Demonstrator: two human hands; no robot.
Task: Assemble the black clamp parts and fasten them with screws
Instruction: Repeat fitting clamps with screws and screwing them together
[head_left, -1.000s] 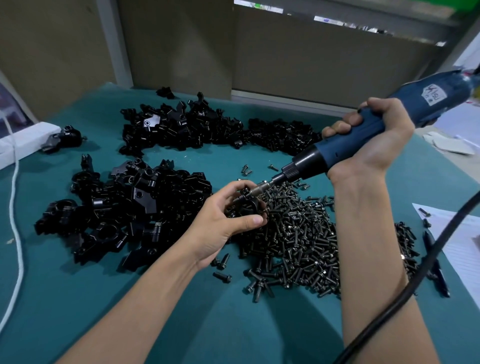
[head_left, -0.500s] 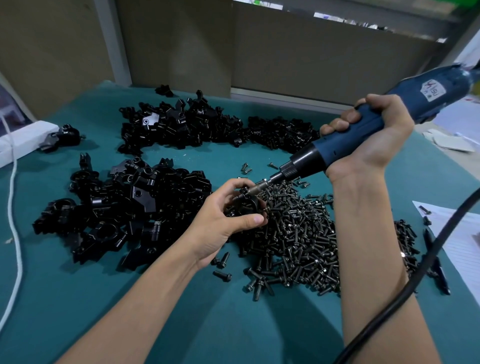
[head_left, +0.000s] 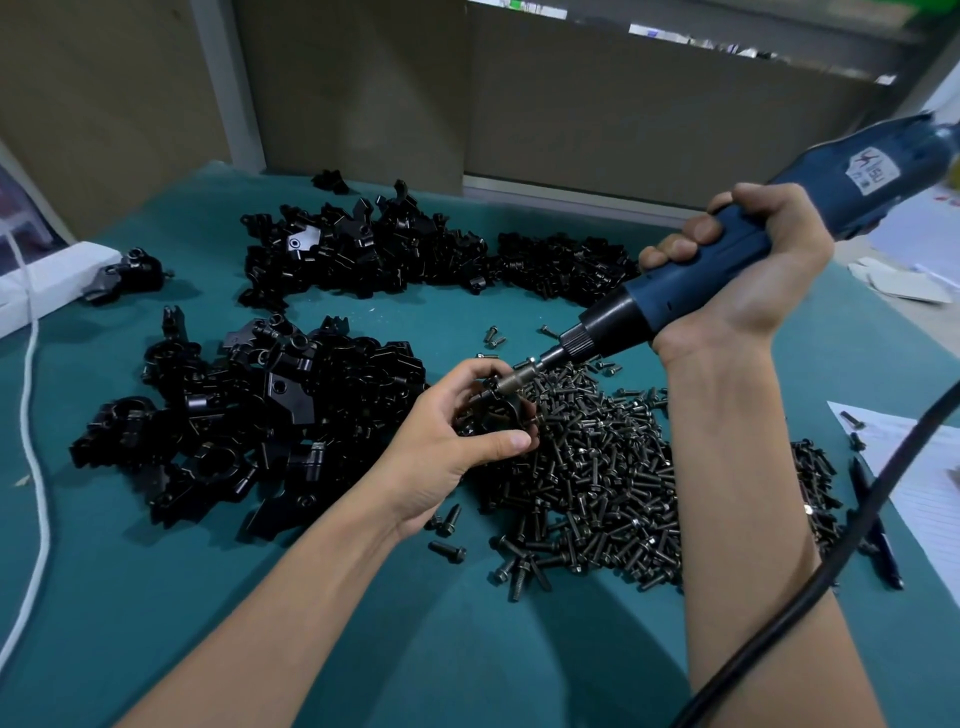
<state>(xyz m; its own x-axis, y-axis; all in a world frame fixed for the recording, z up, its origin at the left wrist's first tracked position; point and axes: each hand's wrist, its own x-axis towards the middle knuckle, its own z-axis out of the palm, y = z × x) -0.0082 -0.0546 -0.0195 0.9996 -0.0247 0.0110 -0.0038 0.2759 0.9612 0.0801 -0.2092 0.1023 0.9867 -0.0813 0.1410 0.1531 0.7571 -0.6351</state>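
Near the middle of the surface (head_left: 156, 597), at the far-left rim of the screw pile (head_left: 597, 467): one black clamp (head_left: 501, 410), part-assembled.

- Holder: left hand (head_left: 457, 441), fingers and thumb curled round the clamp, lifting it just over the pile.
- Tool: electric screwdriver (head_left: 670, 304), right hand (head_left: 753, 270) wrapped tight about its blue body, cord (head_left: 831, 571) trailing toward the near-right corner.
- Change: almost none across the last second. The bit (head_left: 519, 376) stays seated at the clamp's top and both hands keep their places (only a slight wobble of the tool's rear end). Judged meaning: a screw is being driven home, and this fastening is under way, not finished.
- Orientation: the tool's long axis runs from the far-right edge down toward the middle, bit pointing near-left into the clamp. The screw presumably shares that line. The clamp's own axis is mostly hidden by fingers and cannot be told.
- Stock: loose clamp parts (head_left: 249, 415) heaped toward the left edge, untouched.
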